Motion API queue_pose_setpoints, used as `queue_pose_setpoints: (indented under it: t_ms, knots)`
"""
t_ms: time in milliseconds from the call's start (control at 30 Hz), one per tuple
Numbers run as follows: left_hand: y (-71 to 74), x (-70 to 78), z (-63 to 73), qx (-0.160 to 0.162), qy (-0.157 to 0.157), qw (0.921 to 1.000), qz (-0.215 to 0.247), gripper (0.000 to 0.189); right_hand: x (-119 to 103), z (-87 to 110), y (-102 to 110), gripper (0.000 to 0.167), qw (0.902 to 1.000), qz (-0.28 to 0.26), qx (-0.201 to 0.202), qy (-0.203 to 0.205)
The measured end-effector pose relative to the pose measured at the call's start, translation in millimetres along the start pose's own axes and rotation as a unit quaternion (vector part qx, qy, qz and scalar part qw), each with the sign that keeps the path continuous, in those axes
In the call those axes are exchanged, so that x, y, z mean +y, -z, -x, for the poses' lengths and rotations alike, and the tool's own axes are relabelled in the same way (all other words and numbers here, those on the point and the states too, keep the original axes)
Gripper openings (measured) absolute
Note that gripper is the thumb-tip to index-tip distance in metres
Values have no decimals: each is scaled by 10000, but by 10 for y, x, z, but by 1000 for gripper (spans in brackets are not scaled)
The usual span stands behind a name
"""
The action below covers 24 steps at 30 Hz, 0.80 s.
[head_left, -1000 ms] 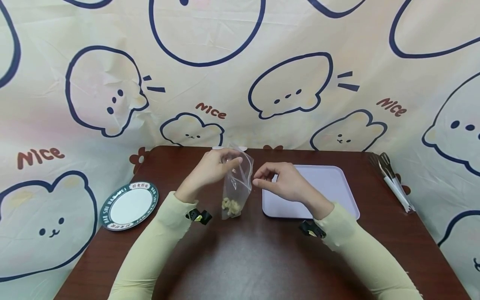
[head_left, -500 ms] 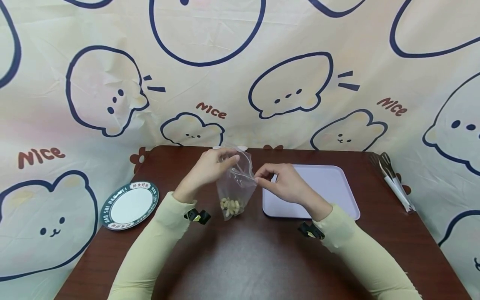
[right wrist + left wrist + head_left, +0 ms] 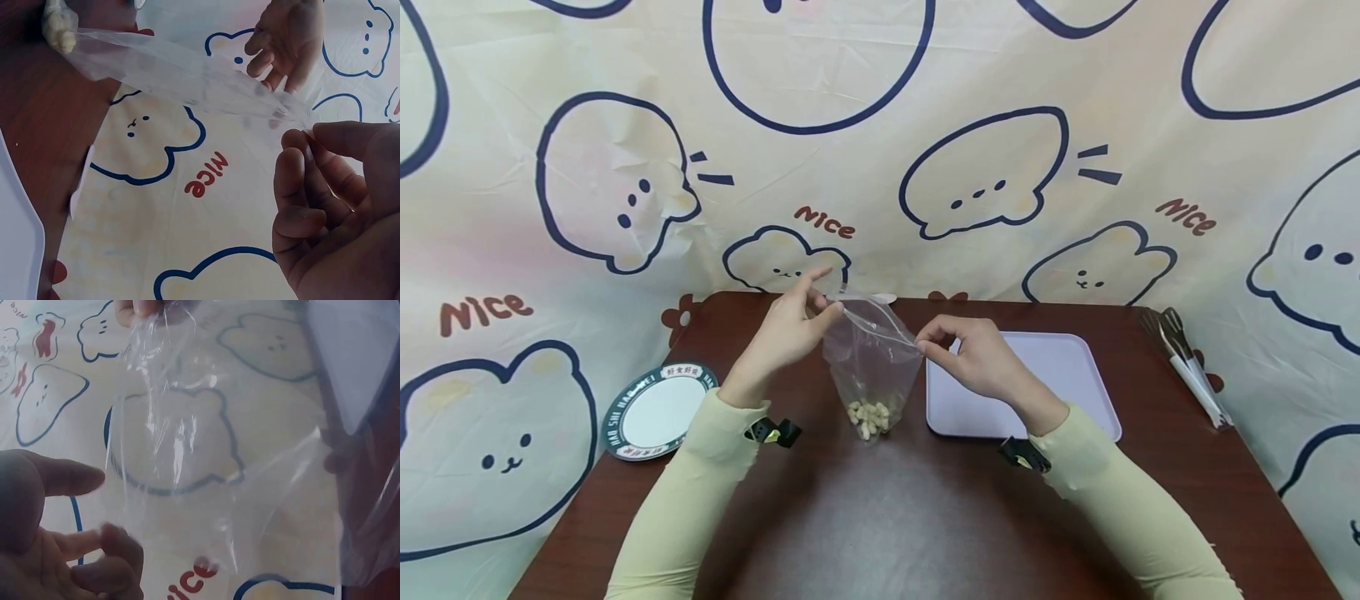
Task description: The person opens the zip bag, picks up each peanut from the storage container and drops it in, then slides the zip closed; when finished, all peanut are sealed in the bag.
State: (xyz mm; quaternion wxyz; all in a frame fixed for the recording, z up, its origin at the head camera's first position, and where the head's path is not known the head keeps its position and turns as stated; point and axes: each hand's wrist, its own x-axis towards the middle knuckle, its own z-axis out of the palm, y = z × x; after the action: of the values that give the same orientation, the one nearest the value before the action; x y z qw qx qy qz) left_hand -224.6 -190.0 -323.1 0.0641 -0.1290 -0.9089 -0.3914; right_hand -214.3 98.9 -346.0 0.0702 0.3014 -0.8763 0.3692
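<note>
A clear zip-lock bag (image 3: 874,358) hangs by its upper right corner from my right hand (image 3: 973,354), which pinches that corner between thumb and fingertips. Several small pale-yellow pieces (image 3: 868,417) lie at its bottom; they look like puffed snacks or nuts. My left hand (image 3: 786,329) is at the other top corner, thumb and fingers spread apart. In the left wrist view, the left thumb (image 3: 84,478) comes right up to the bag's edge with nothing pinched. The right wrist view shows the bag (image 3: 181,75) stretched thin toward my right fingertips (image 3: 297,140).
A lavender tray (image 3: 1060,375) lies beside and partly behind my right hand. On the left is a green-rimmed white plate (image 3: 658,412). White-handled utensils (image 3: 1191,375) rest at the table's right edge. A patterned cloth (image 3: 970,67) hangs behind the brown table (image 3: 880,517).
My right hand, earlier apart from the bag, has taken hold of its right corner. My left hand has let go and shifted left, with its fingers spreading. The bag's top is now wider.
</note>
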Motion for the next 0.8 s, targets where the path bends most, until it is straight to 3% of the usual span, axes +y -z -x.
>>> queue_pose_setpoints:
  t_ms: [167, 333, 533, 800]
  knots:
    - [27, -78, -14, 158, -75, 9994, -284, 56, 26, -7, 27, 8, 9999, 61, 99, 31]
    - [52, -108, -6, 85, -180, 9997, -172, 39, 46, -16, 58, 9, 9998, 93, 186, -2]
    - [91, -118, 46, 60, -73, 10000, 11, 22, 59, -27, 105, 7, 9992, 10, 342, -182]
    - [122, -86, 82, 158, -109, 9997, 114, 21, 121, -47, 111, 4, 9986, -160, 38, -505]
